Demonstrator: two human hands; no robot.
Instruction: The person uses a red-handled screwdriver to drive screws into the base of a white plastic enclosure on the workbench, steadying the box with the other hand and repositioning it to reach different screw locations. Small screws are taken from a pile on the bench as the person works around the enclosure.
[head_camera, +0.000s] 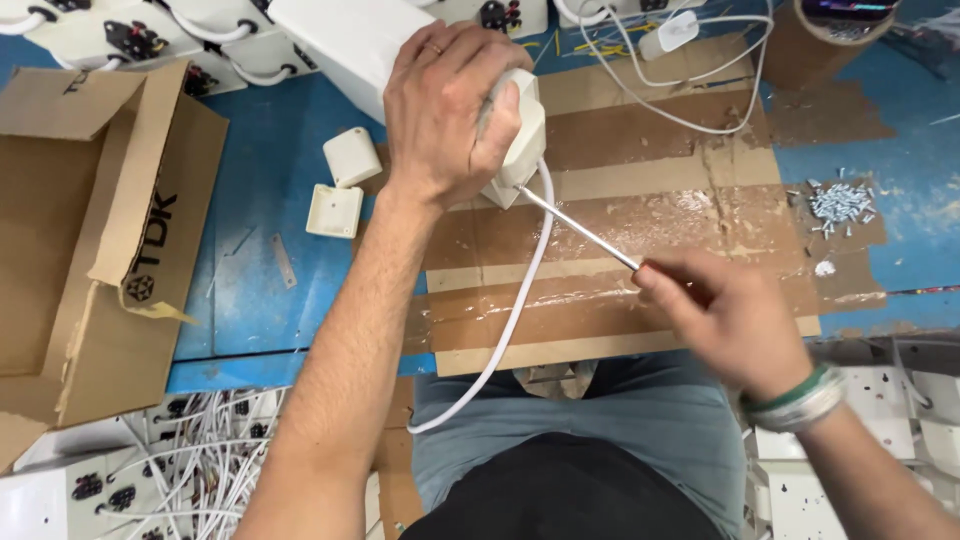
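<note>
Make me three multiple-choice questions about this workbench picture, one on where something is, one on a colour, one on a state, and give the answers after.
1. Where does the pile of small screws lie?
A. On the bench to the right of the screwdriver
B. Inside the cardboard box
C. Beside the two small white caps

2. What colour is the cable that leaves the white plastic housing?
A. Black
B. White
C. Green

3. How is the screwdriver placed?
A. Lying loose on the bench
C. Standing in the cardboard box
B. Held in the right hand with its tip at the housing

Answers: 1 A, the pile sits on the taped cardboard near the right edge. 2 B, a white cable curves down toward the person's lap. 3 B, the right hand grips the handle while the left hand clamps the housing.
</note>
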